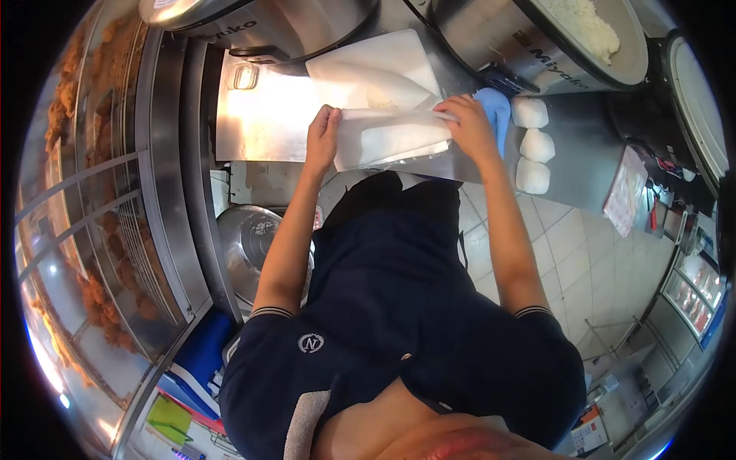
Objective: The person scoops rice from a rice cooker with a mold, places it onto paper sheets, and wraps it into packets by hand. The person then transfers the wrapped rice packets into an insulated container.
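Between my two hands a sheet of white paper (387,138) is stretched over the near edge of the steel counter. My left hand (324,134) pinches its left end, fingers closed. At the right end, my right hand (466,126) has its thumb and fingers closed on the paper's upper corner. Another white sheet (376,65) lies flat just behind. To the right of my right hand are a blue scoop-like item (494,111) and a column of wrapped white packets (535,146).
Large rice cookers (537,46) stand along the back, one holding white rice (586,27). A glass case with fried food (100,284) is on the left. Below the counter sits a round metal bowl (249,238). A small clear container (244,77) is at the back left.
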A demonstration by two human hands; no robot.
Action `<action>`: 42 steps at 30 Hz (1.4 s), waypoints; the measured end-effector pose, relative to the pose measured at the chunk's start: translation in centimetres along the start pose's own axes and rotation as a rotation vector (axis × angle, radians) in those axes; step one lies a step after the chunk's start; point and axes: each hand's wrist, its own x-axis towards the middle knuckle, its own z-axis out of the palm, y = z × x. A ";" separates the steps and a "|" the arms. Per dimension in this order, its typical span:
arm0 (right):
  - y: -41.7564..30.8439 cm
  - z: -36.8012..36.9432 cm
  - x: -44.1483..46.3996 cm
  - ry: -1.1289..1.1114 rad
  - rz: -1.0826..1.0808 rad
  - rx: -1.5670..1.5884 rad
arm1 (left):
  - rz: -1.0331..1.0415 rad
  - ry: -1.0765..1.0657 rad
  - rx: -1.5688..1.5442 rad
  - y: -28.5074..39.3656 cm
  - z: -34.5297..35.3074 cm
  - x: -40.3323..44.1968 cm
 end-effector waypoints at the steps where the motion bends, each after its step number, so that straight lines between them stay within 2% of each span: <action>1: 0.2 -0.7 0.3 -0.094 0.015 -0.041 | 0.006 -0.005 0.052 1.0 0.4 -0.1; 2: 0.2 -1.0 0.7 -0.188 0.030 -0.081 | 0.010 -0.011 0.106 1.7 0.7 -0.3; 6: 0.1 -1.0 2.3 -0.272 0.106 -0.112 | 0.075 -0.018 0.009 1.9 1.2 0.4; 8: 1.2 0.3 2.4 -0.300 0.133 -0.141 | -0.070 -0.052 0.084 1.7 0.7 0.8; 9: 1.1 0.2 2.9 -0.298 0.133 -0.141 | -0.068 -0.052 0.084 1.9 0.9 0.8; 11: 0.7 0.2 3.9 -0.418 0.336 -0.095 | 0.001 -0.059 -0.055 2.3 1.3 0.9; 12: 1.0 0.6 4.1 -0.419 0.332 -0.095 | 0.003 -0.055 -0.055 2.5 1.1 1.1; 13: 1.2 1.1 4.1 -0.274 0.329 0.035 | 0.004 -0.048 -0.039 2.6 1.0 1.1; 15: 1.1 1.4 3.8 -0.130 0.326 0.163 | 0.003 -0.041 -0.025 2.5 1.1 1.1; 17: -0.1 1.6 3.1 0.173 0.327 0.080 | -0.043 0.005 -0.045 2.4 1.1 1.3; 19: -3.1 1.9 1.0 0.394 0.233 0.068 | -0.045 0.048 -0.023 0.5 0.9 1.6; 21: -5.2 4.6 -1.7 0.317 -0.123 0.094 | -0.048 0.091 -0.001 0.0 0.7 1.8; 22: -6.0 6.4 -3.0 0.145 -0.120 0.109 | -0.063 0.110 0.025 0.1 0.7 1.7; 24: -8.2 7.4 -2.2 0.094 -0.097 -0.136 | -0.075 0.116 0.051 0.7 1.1 1.8; 27: -6.8 8.9 -1.1 0.040 -0.068 -0.310 | -0.013 0.198 0.182 2.6 1.0 0.7; 29: -6.8 8.8 -1.0 0.038 -0.060 -0.285 | -0.262 0.114 0.517 5.3 1.3 -0.8; 30: -6.7 8.5 -1.0 0.030 -0.053 -0.270 | -0.256 0.106 0.520 5.0 1.3 -1.3; 32: -6.6 8.2 -0.9 0.001 -0.059 -0.308 | -0.414 -0.082 0.220 3.6 1.5 -2.4; 33: -6.5 8.1 -0.8 -0.029 -0.070 -0.343 | -0.432 -0.025 0.051 4.0 1.7 -2.5; 34: -6.4 8.1 -0.7 -0.025 -0.064 -0.344 | -0.430 -0.031 0.054 3.8 1.6 -2.1; 36: -6.2 8.0 -0.8 -0.038 -0.070 -0.295 | -0.144 -0.002 0.136 3.1 1.2 -0.7; 38: -6.1 7.7 -0.7 -0.028 -0.103 -0.317 | -0.147 0.045 0.121 2.2 0.9 2.9; 40: -6.1 7.7 -0.6 -0.012 -0.138 -0.338 | 0.138 0.192 0.024 1.4 2.1 6.6; 41: -6.1 7.7 -0.4 0.007 -0.164 -0.345 | 0.141 0.187 0.023 1.3 2.3 7.8; 42: -6.0 7.6 -0.3 0.024 -0.190 -0.355 | 0.114 0.225 -0.113 1.6 2.5 8.9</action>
